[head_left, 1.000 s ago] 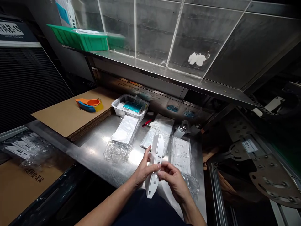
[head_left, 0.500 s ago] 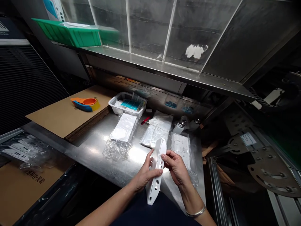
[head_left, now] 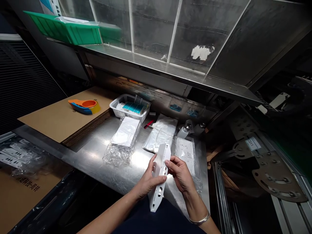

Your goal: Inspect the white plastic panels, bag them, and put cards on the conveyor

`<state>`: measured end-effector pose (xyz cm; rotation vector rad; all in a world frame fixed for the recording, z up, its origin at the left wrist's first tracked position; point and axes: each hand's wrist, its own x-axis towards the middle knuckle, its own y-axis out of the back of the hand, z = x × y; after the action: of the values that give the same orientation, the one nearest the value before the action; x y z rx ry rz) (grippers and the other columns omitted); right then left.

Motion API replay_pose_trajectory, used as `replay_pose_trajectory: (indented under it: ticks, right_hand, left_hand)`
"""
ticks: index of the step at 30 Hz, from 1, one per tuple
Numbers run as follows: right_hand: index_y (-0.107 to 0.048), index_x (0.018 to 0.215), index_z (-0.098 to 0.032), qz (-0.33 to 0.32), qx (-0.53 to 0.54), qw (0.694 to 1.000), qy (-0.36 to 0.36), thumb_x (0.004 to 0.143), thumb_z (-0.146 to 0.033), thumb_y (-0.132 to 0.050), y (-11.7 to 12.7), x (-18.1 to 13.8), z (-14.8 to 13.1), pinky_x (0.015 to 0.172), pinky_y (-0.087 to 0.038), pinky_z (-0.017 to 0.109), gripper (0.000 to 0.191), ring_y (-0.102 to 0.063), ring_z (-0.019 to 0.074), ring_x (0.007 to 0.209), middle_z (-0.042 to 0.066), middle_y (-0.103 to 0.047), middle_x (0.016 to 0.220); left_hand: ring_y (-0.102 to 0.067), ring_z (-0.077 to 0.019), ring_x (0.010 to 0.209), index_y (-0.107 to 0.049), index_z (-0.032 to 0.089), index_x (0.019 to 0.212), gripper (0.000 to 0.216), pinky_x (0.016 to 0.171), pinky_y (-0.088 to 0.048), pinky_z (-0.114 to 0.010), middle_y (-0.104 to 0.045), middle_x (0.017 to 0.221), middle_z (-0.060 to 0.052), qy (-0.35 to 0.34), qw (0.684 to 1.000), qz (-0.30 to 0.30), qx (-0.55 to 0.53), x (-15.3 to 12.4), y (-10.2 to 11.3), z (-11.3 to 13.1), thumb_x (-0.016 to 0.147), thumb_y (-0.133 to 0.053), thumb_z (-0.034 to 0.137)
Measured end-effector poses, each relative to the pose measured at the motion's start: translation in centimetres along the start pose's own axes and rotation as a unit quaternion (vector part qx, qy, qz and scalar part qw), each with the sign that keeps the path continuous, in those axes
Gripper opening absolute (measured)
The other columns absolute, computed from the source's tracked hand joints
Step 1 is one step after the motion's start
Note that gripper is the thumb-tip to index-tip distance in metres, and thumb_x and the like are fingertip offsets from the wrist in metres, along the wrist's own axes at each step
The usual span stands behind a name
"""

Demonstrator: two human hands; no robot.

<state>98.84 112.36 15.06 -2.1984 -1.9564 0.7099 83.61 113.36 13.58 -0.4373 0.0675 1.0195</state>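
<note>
Between my hands a white plastic housing (head_left: 160, 191) is held on edge, its narrow side with several cut-outs turned up toward me. My left hand (head_left: 148, 180) grips it from the left, thumb laid across the slotted side. My right hand (head_left: 179, 172) pinches its upper part, thumb on the slotted side; the other fingers are partly hidden. Just beyond lies a stack of clear plastic bags (head_left: 161, 135). To the right, a white panel in a clear bag (head_left: 185, 151) rests on the metal bench (head_left: 92, 162).
White bagged parts (head_left: 126, 131) lie left of the bags. Behind them stands a white tub (head_left: 117, 112). An orange and blue tape dispenser (head_left: 85, 106) sits on stacked cardboard (head_left: 48, 120). Pump bottles (head_left: 184, 131) and a red tool (head_left: 148, 124) are further back. A metal shelf (head_left: 146, 65) overhangs the bench.
The view has shifted slightly, so the bench and its contents sit a little further left. Both hands keep their grip on the white housing, with hardly any change in its pose.
</note>
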Motion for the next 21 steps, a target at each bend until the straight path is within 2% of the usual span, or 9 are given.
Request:
replay_pose_trajectory:
  ticks: [10, 14, 18, 21]
  right_hand:
    - [-0.062, 0.077, -0.015, 0.001, -0.02, 1.0, 0.006, 0.069, -0.032, -0.073, -0.1, 0.0, 0.1, 0.053, -0.041, 0.022, 0.021, -0.052, 0.01, 0.058, 0.0, -0.059, 0.069]
    - [-0.061, 0.077, -0.015, 0.014, -0.04, 0.999, 0.005, 0.068, -0.035, -0.073, -0.2, 0.0, 0.0, 0.048, -0.042, 0.021, 0.025, -0.05, 0.0098, 0.057, -0.001, -0.057, 0.07]
    - [-0.061, 0.086, -0.019, 0.071, -0.054, 0.995, 0.032, 0.069, -0.041, -0.071, -0.2, 0.2, -0.7, 0.045, -0.046, 0.02, 0.029, -0.049, 0.0118, 0.065, -0.001, -0.053, 0.075]
    - [-0.062, 0.087, -0.019, 0.065, -0.073, 0.995, 0.036, 0.072, -0.046, -0.067, -0.3, 0.6, -1.7, 0.045, -0.046, 0.021, 0.031, -0.049, 0.0117, 0.064, -0.001, -0.053, 0.073]
  left_hand:
    - [-0.037, -0.0321, 0.124, -0.013, 0.026, 0.142, 0.094, 0.101, -0.031, -0.045, -0.043, 0.128, -0.012, -0.015, 1.0, 0.018, -0.002, 0.5, 0.2, -1.4, 0.068, -0.071, 0.033]
    - [-0.036, -0.0327, 0.124, -0.013, 0.026, 0.142, 0.095, 0.1, -0.031, -0.045, -0.043, 0.129, -0.013, -0.016, 0.999, 0.026, -0.012, 0.4, 0.0, -1.1, 0.067, -0.072, 0.033]
    - [-0.03, -0.0326, 0.128, -0.013, 0.026, 0.141, 0.096, 0.103, -0.027, -0.046, -0.039, 0.133, -0.013, -0.014, 1.0, 0.007, -0.002, 0.1, 0.1, -0.5, 0.067, -0.072, 0.034]
    - [-0.026, -0.033, 0.131, -0.012, 0.025, 0.142, 0.097, 0.105, -0.024, -0.047, -0.037, 0.136, -0.014, -0.013, 1.0, -0.005, 0.001, -0.1, 0.2, -0.1, 0.067, -0.073, 0.035]
